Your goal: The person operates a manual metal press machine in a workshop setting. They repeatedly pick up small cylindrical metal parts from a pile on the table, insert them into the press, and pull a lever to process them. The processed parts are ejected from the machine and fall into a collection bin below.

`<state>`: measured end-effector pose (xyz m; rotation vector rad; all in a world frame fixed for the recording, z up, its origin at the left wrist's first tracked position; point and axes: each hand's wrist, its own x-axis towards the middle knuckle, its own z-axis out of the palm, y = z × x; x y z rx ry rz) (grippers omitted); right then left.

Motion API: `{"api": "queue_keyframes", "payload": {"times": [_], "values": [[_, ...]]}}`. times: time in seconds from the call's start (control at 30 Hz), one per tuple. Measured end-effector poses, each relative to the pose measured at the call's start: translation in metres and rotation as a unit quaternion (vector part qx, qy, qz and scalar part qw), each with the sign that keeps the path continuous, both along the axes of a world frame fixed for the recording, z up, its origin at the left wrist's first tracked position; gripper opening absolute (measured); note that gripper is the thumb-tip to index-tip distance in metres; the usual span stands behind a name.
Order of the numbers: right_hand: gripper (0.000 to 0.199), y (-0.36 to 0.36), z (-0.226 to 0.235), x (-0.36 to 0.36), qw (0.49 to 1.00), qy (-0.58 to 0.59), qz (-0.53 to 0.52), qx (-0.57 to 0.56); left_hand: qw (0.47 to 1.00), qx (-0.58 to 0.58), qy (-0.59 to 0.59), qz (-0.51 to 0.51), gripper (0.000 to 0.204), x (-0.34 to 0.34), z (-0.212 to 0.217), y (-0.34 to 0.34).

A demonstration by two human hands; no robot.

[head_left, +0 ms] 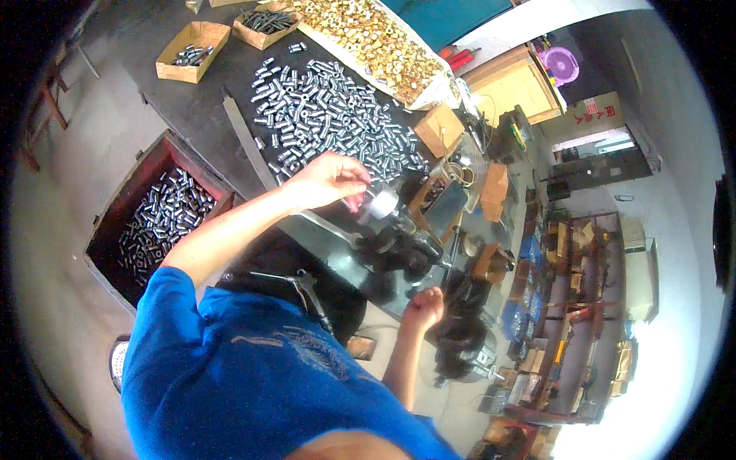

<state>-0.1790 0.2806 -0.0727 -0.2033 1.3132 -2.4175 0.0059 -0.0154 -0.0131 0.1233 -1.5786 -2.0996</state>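
Note:
My left hand (331, 181) reaches over the bench with thumb and fingers pinched together. What they hold is hidden or too small to name. Its fingertips are right beside the round silvery chuck (382, 204) of a dark bench machine (402, 249), with a reddish tint under them. My right hand (424, 309) is closed in a fist on the near side of the machine, close to a thin metal lever (448, 265). Whether it grips a handle is not visible. Beyond my left hand lies a wide heap of small silvery metal sleeves (330, 115) on the dark bench.
Brass-coloured fittings (368, 38) cover a pale sheet at the back. Small cardboard boxes (175, 70) stand on the far left of the bench. A red-lined bin (103, 222) of metal parts sits at left. A flat metal bar (244, 134) borders the heap. Shelving (571, 322) fills the right.

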Motion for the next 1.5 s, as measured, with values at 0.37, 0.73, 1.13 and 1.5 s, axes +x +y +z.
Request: {"api": "queue_keyframes", "payload": {"times": [0.37, 0.73, 1.13, 1.5], "values": [[0.013, -0.024, 0.084, -0.024, 0.995, 0.085, 0.027, 0.044, 0.998, -0.010, -0.018, -0.063, 0.010, 0.000, 0.005, -0.012], [0.017, -0.097, 0.046, -0.051, 0.988, -0.066, -0.101, 0.095, 0.994, -0.095, -0.050, -0.005, 0.014, 0.001, 0.010, -0.008], [0.013, -0.009, 0.071, -0.015, 0.993, 0.072, 0.087, 0.032, 0.999, -0.016, -0.029, -0.038, 0.013, -0.001, 0.012, -0.011], [0.010, -0.070, 0.074, -0.070, 0.995, 0.088, -0.026, 0.040, 0.999, -0.005, -0.027, -0.017, 0.014, -0.004, 0.008, -0.006]]}}
